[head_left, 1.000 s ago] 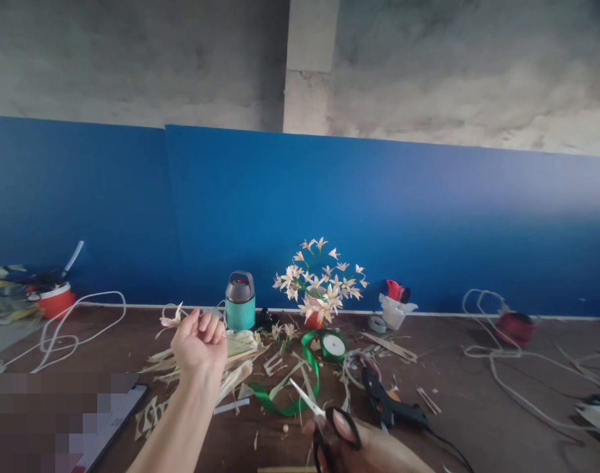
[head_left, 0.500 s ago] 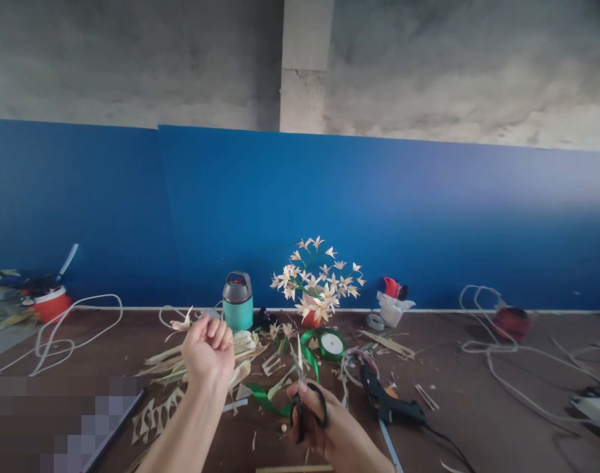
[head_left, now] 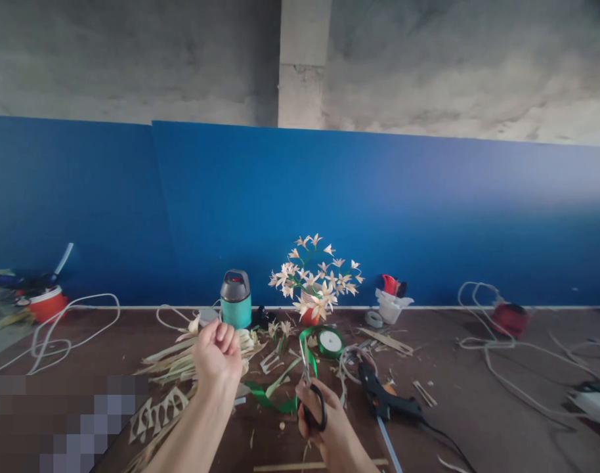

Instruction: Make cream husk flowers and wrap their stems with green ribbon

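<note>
My left hand (head_left: 217,355) is closed, its fingers curled toward me. A pale husk flower (head_left: 194,324) pokes out beyond its far left side, and the grip on it is mostly hidden. My right hand (head_left: 332,420) is closed around the black handles of a pair of scissors (head_left: 307,371), blades pointing away from me. Under and beside the left hand lie pale husk strips (head_left: 169,358). Between the hands a green ribbon (head_left: 268,399) trails across the brown table, near its spool (head_left: 330,343). Several small husk flowers (head_left: 282,330) lie farther back.
A pot of husk flowers (head_left: 310,315) stands by the blue panel, with a teal flask-like container (head_left: 236,310) on its left. A black glue gun (head_left: 388,397) lies right of my right hand. Cables (head_left: 492,361), a tape roll (head_left: 373,319) and a white lined bin (head_left: 392,309) are farther right.
My left hand has shifted right and slightly down, with the husk flower moving along. The scissors have moved a little right, their blades looking closer together. The view has tilted slightly.
</note>
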Demonstrator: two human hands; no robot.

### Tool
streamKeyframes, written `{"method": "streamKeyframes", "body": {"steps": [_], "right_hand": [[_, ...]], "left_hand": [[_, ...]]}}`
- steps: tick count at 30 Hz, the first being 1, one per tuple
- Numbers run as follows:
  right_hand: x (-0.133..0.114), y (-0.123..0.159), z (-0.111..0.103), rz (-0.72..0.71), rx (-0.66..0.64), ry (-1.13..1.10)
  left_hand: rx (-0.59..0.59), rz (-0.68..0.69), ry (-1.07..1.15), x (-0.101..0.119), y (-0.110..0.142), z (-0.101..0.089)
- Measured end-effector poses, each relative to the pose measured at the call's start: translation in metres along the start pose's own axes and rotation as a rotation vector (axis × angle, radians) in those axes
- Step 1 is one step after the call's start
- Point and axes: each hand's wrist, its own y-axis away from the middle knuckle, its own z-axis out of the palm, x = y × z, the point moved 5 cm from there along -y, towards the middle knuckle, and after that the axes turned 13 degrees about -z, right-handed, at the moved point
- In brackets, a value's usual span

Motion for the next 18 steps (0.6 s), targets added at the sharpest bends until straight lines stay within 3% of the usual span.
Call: {"method": "streamKeyframes", "body": {"steps": [5,7,9,11,14,18], "right_hand": [[0.004,-0.006,-0.001,-0.08,0.001,0.053],[0.003,-0.007,-0.001,-0.114,-0.015,0.08],[0.002,-0.007,-0.001,-0.146,-0.049,0.105],[0.0,-0.005,-0.001,-0.185,-0.085,0.134],[-0.001,-0.001,-0.001,-0.204,-0.109,0.158],[-0.001,0.001,0.002,-0.172,-0.125,0.174]], "left_hand": [[-0.01,-0.016,-0.115,-0.027,0.004,-0.004],[-0.054,-0.113,-0.394,-0.054,0.01,-0.007],[-0.036,-0.237,-0.819,-0.082,0.016,-0.016],[-0.118,-0.206,-1.069,-0.099,0.021,-0.019],[-0.225,-0.087,-1.119,-0.106,0.024,-0.017],[-0.244,-0.087,-1.089,-0.103,0.019,-0.021]]}}
